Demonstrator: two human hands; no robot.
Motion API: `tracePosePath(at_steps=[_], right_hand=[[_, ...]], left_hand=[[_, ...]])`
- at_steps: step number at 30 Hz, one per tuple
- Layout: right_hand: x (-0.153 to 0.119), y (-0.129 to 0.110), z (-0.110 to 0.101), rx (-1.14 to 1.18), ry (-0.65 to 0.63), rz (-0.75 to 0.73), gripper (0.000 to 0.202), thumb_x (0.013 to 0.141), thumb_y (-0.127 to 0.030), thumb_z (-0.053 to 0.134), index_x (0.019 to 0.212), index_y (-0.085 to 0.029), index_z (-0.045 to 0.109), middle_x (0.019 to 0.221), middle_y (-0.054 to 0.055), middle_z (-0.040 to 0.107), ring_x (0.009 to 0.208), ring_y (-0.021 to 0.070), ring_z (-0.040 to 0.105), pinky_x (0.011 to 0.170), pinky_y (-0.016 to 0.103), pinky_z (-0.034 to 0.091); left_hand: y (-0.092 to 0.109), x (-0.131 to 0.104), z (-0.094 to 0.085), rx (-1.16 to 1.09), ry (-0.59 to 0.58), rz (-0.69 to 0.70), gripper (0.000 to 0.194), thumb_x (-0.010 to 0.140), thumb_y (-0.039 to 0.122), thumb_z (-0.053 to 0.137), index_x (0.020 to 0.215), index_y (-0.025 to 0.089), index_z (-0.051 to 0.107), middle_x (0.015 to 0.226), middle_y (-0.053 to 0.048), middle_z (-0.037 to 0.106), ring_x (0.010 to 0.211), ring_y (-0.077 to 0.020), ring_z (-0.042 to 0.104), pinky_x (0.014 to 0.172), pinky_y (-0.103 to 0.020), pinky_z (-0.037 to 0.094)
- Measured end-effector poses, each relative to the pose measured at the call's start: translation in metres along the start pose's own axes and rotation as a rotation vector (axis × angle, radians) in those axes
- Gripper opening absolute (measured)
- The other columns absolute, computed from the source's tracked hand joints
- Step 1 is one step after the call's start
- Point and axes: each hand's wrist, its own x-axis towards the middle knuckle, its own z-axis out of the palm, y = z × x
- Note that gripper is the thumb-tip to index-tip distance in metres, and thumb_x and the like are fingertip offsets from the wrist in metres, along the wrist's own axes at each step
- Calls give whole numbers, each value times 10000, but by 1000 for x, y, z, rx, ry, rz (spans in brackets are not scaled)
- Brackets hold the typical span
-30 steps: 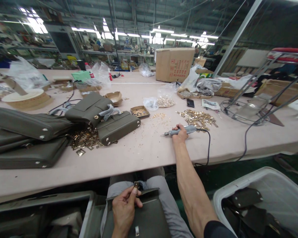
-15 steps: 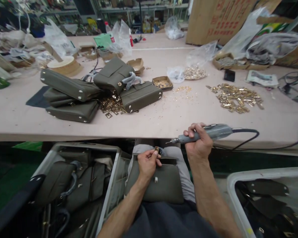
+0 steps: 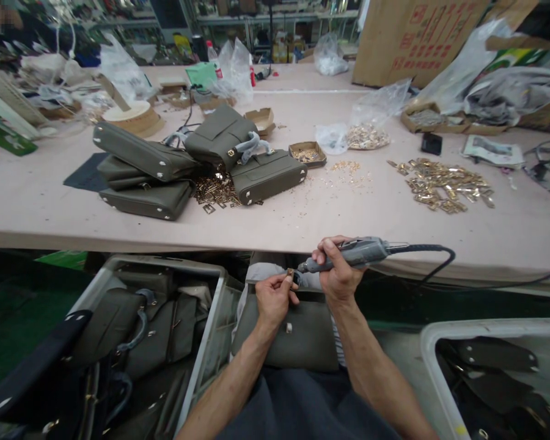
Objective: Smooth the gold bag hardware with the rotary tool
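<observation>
An olive-green handbag (image 3: 297, 336) lies across my lap. At its upper edge my left hand (image 3: 274, 298) pinches a small gold metal plate (image 3: 290, 273) between thumb and fingertips. My right hand (image 3: 339, 269) is wrapped round a grey electric screwdriver (image 3: 360, 252), held nearly level with its cable running off to the right. The screwdriver's tip points left and meets the gold plate or stops just short of it; I cannot tell which. A wrapped handle partly shows behind the plate.
Green handbags (image 3: 146, 198) are piled on the table (image 3: 266, 229) beside loose gold buckles (image 3: 215, 190). More gold fittings (image 3: 444, 183) lie to the right, near a small box of screws (image 3: 307, 154). Bins of bags stand left (image 3: 220, 275) and right (image 3: 440, 333) of my lap.
My right hand has brought the screwdriver leftward and slightly down, so its tip is now at the gold plate. My left hand keeps its pinch in about the same spot.
</observation>
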Motion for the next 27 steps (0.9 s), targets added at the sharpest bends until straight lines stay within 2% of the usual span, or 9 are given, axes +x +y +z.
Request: tracePosePath(at_steps=[11,14,21,24,27], right_hand=[[-8,7,4,-82,-39,-41,125,863,-208,741,822,-172,628,683,-24,595,491,99,524,523,276,482],[-13,7,3,-135,-121,-76,118,882,-215,731,834,-179,629,670,-27,589,496,109,537,522,281,481],[-18,3,-7,-305,-432,-70,117,856,-226,765,873,-200,653,762,2,631,612,134,584,569,287,473],[-16,1,-4,-339,-488,-57,108,852,-231,765,864,-195,664,752,12,634,635,143,581,589,294,467],[-14,0,1,-344,-476,-41,122,843,-252,769,845,-191,664,745,16,629,643,148,578,595,296,463]], left_hand=[[-1,0,-2,0,4,-10,286,829,384,743,804,100,734,693,-68,742,384,-118,601,416,-202,456],[-1,0,-3,-7,-3,-10,283,827,387,744,795,107,733,682,-62,738,381,-120,598,410,-204,449],[-4,-1,-6,-19,-28,11,271,845,377,743,859,106,738,683,-58,733,377,-120,588,398,-204,444],[-5,-2,-8,-29,-36,29,276,841,384,750,873,110,739,686,-56,730,378,-121,583,400,-208,445],[-2,-3,-10,-32,-47,52,309,837,423,755,866,115,740,687,-55,728,377,-122,576,398,-211,434]])
